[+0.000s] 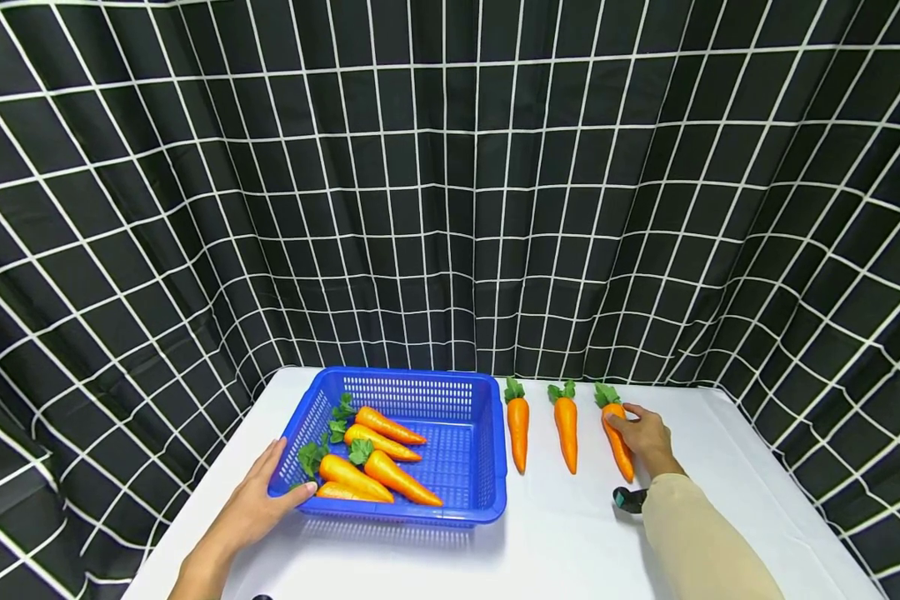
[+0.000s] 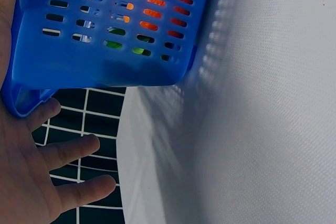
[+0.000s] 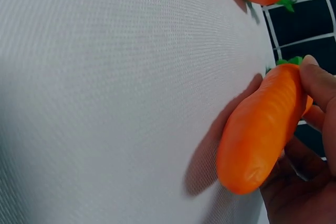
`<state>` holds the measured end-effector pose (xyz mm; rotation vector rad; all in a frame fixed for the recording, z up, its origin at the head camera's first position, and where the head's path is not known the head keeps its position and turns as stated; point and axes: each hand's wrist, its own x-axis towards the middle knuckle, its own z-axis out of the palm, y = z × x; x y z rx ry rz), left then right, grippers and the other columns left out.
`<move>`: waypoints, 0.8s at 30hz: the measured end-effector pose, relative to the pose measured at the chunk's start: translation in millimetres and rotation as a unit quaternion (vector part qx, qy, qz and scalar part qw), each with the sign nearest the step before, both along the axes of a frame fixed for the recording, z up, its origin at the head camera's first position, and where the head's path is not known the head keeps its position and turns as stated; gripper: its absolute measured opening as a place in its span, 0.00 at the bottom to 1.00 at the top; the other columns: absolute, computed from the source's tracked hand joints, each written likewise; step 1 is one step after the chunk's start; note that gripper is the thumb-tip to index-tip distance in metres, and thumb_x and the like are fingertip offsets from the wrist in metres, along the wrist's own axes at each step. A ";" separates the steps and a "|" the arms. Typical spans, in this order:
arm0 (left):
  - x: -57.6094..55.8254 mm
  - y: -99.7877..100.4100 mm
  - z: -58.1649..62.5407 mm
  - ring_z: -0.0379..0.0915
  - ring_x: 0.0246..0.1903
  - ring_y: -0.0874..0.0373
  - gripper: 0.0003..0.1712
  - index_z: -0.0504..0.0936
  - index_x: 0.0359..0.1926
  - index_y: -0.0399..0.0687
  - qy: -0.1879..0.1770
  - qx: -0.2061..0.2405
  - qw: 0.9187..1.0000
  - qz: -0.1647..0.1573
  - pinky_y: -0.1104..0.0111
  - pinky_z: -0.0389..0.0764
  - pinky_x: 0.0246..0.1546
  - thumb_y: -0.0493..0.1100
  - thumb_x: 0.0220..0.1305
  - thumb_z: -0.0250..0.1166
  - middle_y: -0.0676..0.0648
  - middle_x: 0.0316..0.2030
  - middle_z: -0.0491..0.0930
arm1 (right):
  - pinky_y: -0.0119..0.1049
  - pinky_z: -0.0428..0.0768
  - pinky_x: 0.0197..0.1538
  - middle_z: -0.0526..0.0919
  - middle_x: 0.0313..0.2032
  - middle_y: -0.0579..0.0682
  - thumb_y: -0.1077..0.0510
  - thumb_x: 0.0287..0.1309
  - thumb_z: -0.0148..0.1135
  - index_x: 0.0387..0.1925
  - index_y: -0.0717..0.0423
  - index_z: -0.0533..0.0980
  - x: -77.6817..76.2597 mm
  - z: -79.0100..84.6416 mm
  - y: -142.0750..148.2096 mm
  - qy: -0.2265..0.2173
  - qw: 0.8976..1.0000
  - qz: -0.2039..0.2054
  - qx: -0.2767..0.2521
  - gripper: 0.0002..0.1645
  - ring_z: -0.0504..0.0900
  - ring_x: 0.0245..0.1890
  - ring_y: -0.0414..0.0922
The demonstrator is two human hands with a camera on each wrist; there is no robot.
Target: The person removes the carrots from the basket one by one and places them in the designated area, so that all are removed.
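Note:
At the left side of a blue plastic basket (image 1: 465,515) is my left hand (image 1: 251,504), its thumb on the front rim. The left wrist view shows that hand's fingers (image 2: 86,192) spread and fairly straight beside the basket's slotted wall (image 2: 105,69). Several orange carrots (image 1: 401,477) with green leafy tops lie inside, mostly toward the left. My right hand (image 1: 645,435) pinches the rightmost carrot (image 1: 618,450) near its leafy end, over the white table. In the right wrist view, that carrot (image 3: 257,135) points its tip toward the camera, with the thumb along its side.
Two more carrots, one next to the basket (image 1: 518,429) and a middle carrot (image 1: 566,427), lie roughly parallel on the white tabletop (image 1: 562,533), leaves toward the back. A black curtain (image 1: 450,208) with a white grid surrounds the table at the back and sides.

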<state>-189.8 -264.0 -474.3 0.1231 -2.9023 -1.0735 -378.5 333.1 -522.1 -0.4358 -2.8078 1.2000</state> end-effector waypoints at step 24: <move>1.7 -1.3 0.1 0.41 0.68 0.29 0.58 0.46 0.75 0.40 0.008 -0.002 1.000 -0.007 0.36 0.48 0.61 0.64 0.58 0.65 0.31 0.72 0.42 | 0.57 0.69 0.55 0.74 0.55 0.71 0.46 0.60 0.63 0.67 0.63 0.63 13.2 11.0 4.5 -0.001 0.999 0.035 0.002 0.41 0.73 0.51 0.65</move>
